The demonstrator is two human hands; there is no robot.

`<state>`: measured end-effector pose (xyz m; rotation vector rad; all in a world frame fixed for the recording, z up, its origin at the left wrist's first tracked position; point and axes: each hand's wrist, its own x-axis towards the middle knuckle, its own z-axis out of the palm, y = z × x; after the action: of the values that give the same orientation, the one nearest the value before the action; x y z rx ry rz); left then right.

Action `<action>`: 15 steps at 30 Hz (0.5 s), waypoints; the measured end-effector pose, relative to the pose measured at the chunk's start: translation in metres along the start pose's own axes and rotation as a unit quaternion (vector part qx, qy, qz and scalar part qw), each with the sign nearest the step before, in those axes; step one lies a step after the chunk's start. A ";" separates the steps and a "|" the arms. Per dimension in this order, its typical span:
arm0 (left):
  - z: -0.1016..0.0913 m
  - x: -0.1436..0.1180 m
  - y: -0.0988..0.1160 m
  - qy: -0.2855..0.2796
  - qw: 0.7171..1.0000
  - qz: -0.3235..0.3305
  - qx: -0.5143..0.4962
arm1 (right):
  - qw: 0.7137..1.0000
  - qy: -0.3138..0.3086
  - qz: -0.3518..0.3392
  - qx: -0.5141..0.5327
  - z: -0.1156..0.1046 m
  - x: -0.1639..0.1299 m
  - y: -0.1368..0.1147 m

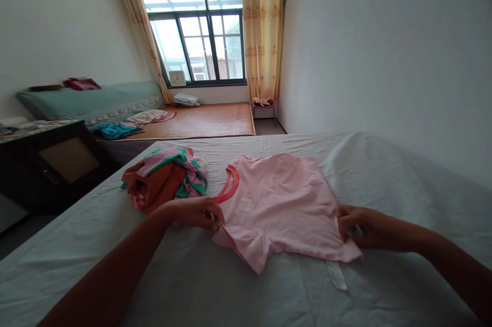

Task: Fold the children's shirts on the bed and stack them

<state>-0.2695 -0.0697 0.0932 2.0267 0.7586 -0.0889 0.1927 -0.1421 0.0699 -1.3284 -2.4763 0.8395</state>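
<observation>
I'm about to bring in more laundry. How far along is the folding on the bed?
Barely begun, it seems. No folded stack shows. In hand: the pink shirt lies spread flat on the sheet, the left hand pinching its shoulder, the right hand its hem; no fold made yet. Left: that shirt, plus the crumpled pile beside it.

head cam | worn, looks forward-down | close over bed (384, 183) | far end: window (200, 24)
</observation>
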 end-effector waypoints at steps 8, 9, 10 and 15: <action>-0.030 0.047 -0.012 0.303 0.937 0.014 -0.175 | 0.937 0.191 0.128 0.262 -0.017 0.047 0.022; -0.033 0.055 -0.016 0.349 0.917 -0.003 -0.192 | 0.920 0.218 0.166 0.281 -0.015 0.056 0.028; -0.035 0.061 -0.021 0.382 0.901 -0.019 -0.206 | 0.906 0.237 0.200 0.289 -0.013 0.064 0.034; -0.026 0.069 -0.049 0.372 0.908 -0.011 -0.192 | 0.915 0.236 0.247 0.214 0.004 0.069 0.058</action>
<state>-0.2469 0.0022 0.0465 1.6437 1.1551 0.8068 0.1917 -0.0621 0.0277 -1.7463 -1.5033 0.9446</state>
